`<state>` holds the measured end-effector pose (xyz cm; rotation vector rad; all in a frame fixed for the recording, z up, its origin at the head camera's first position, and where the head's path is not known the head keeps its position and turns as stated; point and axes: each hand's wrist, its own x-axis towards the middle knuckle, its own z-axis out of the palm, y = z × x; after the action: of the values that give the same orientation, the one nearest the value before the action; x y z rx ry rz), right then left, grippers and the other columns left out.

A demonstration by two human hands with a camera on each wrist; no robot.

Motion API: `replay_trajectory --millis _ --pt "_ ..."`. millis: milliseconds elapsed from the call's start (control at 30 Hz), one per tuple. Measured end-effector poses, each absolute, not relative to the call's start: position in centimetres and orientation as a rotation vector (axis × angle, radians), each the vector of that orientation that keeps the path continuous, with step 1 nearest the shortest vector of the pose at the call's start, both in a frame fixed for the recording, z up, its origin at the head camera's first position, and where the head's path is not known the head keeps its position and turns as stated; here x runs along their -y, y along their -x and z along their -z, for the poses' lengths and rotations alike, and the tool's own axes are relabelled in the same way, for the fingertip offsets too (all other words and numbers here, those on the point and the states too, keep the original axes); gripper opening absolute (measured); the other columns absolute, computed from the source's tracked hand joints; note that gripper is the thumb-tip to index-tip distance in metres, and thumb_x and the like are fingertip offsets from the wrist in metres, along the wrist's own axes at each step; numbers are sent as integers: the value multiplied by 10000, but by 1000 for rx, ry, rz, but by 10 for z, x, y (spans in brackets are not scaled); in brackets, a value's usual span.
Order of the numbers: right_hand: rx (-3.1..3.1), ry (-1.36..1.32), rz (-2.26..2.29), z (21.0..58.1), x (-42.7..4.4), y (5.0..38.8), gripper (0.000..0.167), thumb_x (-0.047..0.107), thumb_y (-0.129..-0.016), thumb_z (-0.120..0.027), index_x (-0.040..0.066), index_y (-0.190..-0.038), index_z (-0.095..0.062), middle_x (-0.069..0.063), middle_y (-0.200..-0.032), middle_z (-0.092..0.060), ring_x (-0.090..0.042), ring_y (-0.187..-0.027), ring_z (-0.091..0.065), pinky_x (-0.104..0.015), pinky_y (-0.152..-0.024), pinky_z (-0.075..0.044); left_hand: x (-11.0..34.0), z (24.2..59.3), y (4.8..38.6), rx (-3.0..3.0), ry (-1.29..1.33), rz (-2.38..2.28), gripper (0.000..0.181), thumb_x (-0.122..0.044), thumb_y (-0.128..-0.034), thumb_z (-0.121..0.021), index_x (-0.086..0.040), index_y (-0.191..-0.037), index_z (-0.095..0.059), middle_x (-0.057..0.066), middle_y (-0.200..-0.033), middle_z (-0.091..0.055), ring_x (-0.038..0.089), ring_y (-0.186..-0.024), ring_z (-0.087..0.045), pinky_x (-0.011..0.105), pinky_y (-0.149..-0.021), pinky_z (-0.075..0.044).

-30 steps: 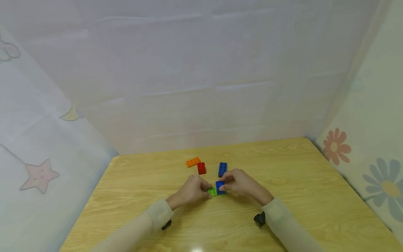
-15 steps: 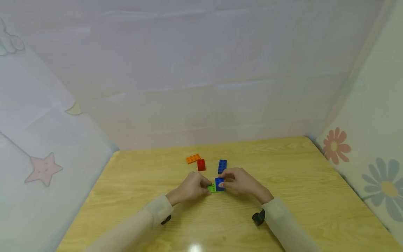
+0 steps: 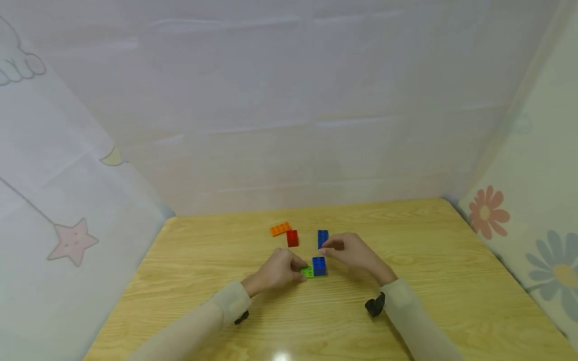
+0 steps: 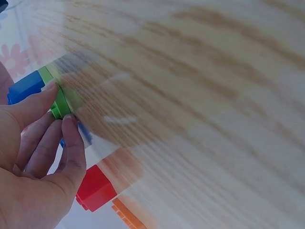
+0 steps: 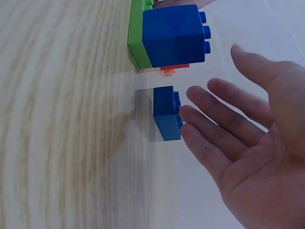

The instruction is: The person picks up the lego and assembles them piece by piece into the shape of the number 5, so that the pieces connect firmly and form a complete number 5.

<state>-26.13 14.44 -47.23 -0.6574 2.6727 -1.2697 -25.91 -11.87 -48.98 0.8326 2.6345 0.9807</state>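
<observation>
A thin green brick (image 3: 307,272) lies on the table, pinched at its left end by my left hand (image 3: 276,271); the left wrist view shows thumb and fingers on the green brick (image 4: 60,101). On its right part sits a blue block (image 3: 319,266), whose side shows large in the right wrist view (image 5: 174,36). My right hand (image 3: 354,254) is raised just right of and behind that block, fingers apart and holding nothing. Near its fingertips lies a second blue brick (image 3: 322,237), also below the fingers in the right wrist view (image 5: 167,113).
Behind my left hand a red brick (image 3: 292,238) stands on the wooden table (image 3: 203,250), with a flat orange brick (image 3: 281,229) touching or close to it at the back left. Pale cloth walls (image 3: 289,160) enclose the table's back and sides.
My right hand has let go of the blue block on the green brick and lifted away towards the back right. My left hand keeps its pinch on the green brick.
</observation>
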Motion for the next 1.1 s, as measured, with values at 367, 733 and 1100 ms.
replay_trajectory --millis 367,733,1100 --pt "-2834 567 1364 469 -153 285 182 236 -1014 -723 123 -1147 -775 -26 -1104 -774 -226 -1045 -723 -466 -938 -614 118 488 261 -2629 -835 -987 300 -158 -862 -882 -60 -1139 -823 39 -1010 -830 -3 -774 -688 179 -714 -592" --pt "-2779 629 1215 480 -150 313 336 31 -1035 -609 20 -1367 -659 -165 -1394 -680 -401 -1328 -621 -536 -1042 -571 121 495 256 -2686 -877 -952 339 -187 -878 -870 -85 -1193 -798 27 -1102 -811 50 -889 -687 221 -789 -588" --pt "-2748 718 1025 488 -143 327 713 -171 -862 -482 129 -1501 -578 -130 -1592 -532 -409 -1483 -486 -597 -1147 -483 125 500 250 -2660 -792 -1072 426 -229 -886 -868 -95 -1276 -758 17 -1255 -781 162 -1093 -746 317 -923 -625"
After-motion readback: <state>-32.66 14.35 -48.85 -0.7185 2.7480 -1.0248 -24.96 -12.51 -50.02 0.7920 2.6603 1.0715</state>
